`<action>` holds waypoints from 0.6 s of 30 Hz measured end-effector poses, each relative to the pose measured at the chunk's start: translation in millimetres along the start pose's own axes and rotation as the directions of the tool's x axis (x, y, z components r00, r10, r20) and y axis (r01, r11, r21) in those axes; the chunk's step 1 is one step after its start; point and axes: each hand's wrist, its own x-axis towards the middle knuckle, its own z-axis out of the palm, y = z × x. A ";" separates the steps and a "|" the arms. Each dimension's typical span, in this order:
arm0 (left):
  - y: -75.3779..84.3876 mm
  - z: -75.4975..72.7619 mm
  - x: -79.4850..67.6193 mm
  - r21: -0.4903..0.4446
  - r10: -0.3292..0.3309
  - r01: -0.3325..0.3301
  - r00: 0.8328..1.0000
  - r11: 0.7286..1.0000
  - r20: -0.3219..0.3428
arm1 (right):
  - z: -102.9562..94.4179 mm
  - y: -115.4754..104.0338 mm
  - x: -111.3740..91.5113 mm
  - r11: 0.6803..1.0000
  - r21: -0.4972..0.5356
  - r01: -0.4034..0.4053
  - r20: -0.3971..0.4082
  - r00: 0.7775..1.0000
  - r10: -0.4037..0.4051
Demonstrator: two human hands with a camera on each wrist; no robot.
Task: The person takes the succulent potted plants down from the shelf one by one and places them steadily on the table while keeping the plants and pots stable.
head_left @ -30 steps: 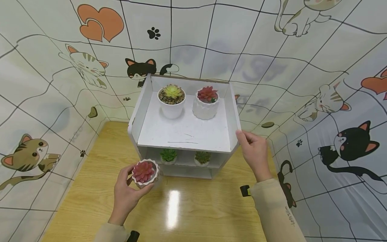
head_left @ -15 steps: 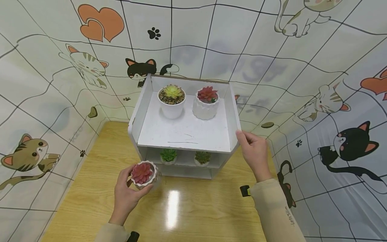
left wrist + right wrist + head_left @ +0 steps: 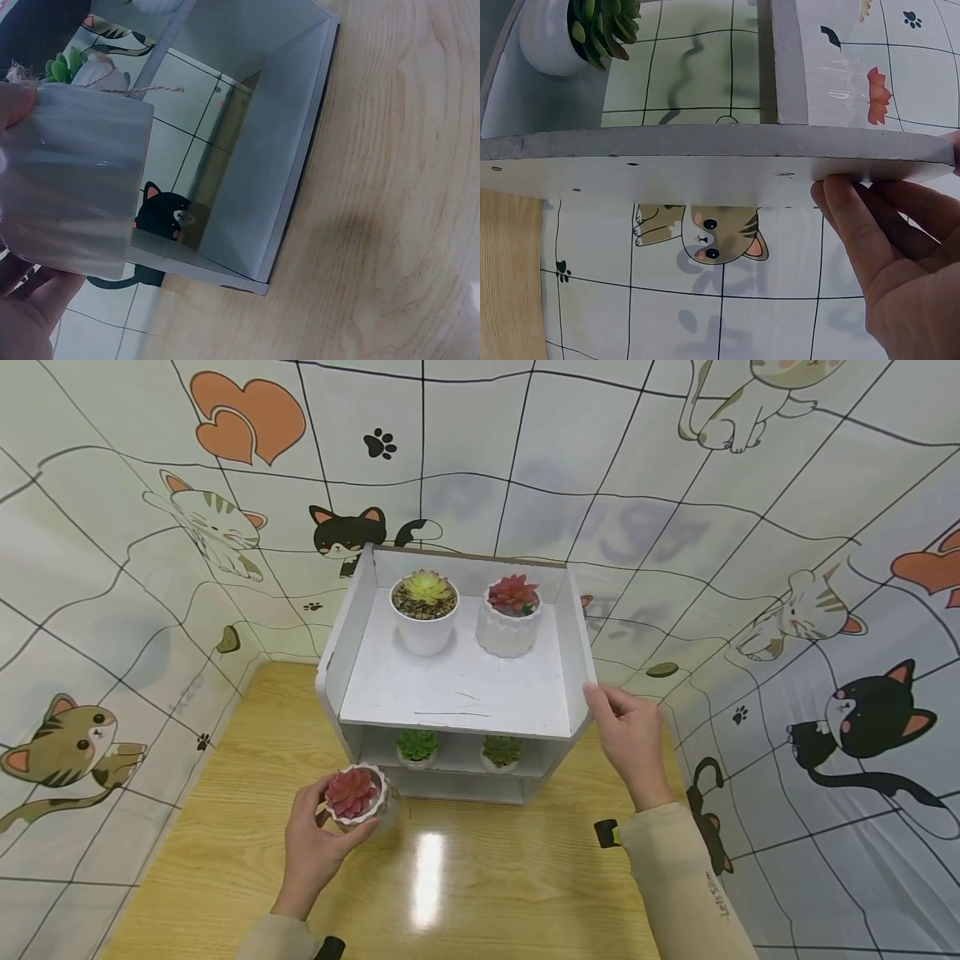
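My left hand (image 3: pixel 315 852) grips a scalloped white pot with a pink-red succulent (image 3: pixel 351 792), at the front left of the white shelf unit (image 3: pixel 457 693). In the left wrist view the pot's pale wall (image 3: pixel 75 180) fills the left side, with twine tied at its rim. My right hand (image 3: pixel 633 743) pinches the front of the unit's right side panel, thumb on top and fingers on its outer face; the right wrist view shows the fingers (image 3: pixel 847 225) against that panel (image 3: pixel 705 142).
On the top level stand a yellow-green succulent in a white pot (image 3: pixel 426 631) and a red one in a scalloped pot (image 3: pixel 510 631). Below sit a green succulent (image 3: pixel 417 745) and a darker one (image 3: pixel 502 750). Cat-patterned cloth (image 3: pixel 465 427) surrounds the wooden table (image 3: pixel 525 877).
The held pot has shifted slightly toward me and to the left. My right hand and the shelf unit have stayed in place.
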 end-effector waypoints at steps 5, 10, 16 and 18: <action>-6.8 2.4 -1.2 0.006 -0.024 0.024 1.000 1.000 0.010 | -0.1 0.2 -0.4 1.000 -0.001 -0.006 0.003 1.000 0.006; -13.0 4.6 -2.3 0.002 -0.032 0.032 0.999 0.999 0.017 | -0.7 1.1 -1.0 1.000 0.000 0.002 0.005 1.000 -0.002; -20.9 6.9 -3.6 0.025 -0.062 0.061 0.998 0.998 0.024 | -0.4 2.3 0.3 0.999 0.028 0.017 0.004 1.000 -0.017; -22.7 7.6 -3.9 0.029 -0.071 0.070 0.997 0.997 0.028 | -0.4 2.6 0.8 0.999 0.035 0.021 0.002 1.000 -0.021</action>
